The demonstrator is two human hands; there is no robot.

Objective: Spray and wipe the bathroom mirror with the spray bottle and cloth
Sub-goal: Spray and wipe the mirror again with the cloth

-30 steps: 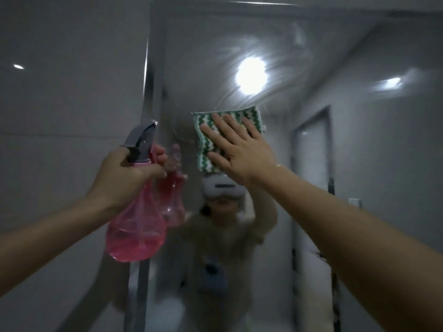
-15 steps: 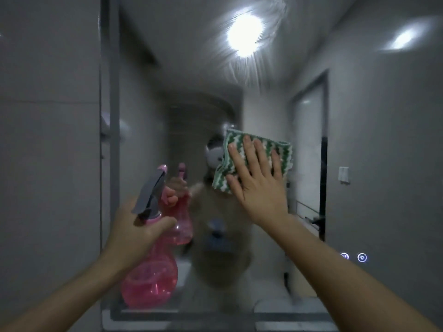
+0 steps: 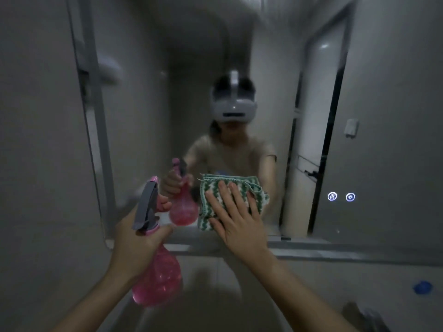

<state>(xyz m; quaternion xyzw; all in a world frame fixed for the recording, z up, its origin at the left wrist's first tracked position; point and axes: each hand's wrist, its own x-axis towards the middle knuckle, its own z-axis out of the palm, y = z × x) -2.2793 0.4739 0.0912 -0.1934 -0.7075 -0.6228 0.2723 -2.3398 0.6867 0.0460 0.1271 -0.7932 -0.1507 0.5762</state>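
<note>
Two lit icons [image 3: 341, 196]; no legible writing.

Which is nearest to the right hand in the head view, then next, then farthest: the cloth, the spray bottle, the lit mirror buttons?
1. Cloth, under the right hand.
2. Spray bottle, to its left.
3. Lit mirror buttons, far right.

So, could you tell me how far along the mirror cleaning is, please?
Wiping is in hand: the right hand presses the cloth flat near the mirror bottom edge. The left hand holds the spray bottle. How much glass remains unwiped cannot be told.
</note>
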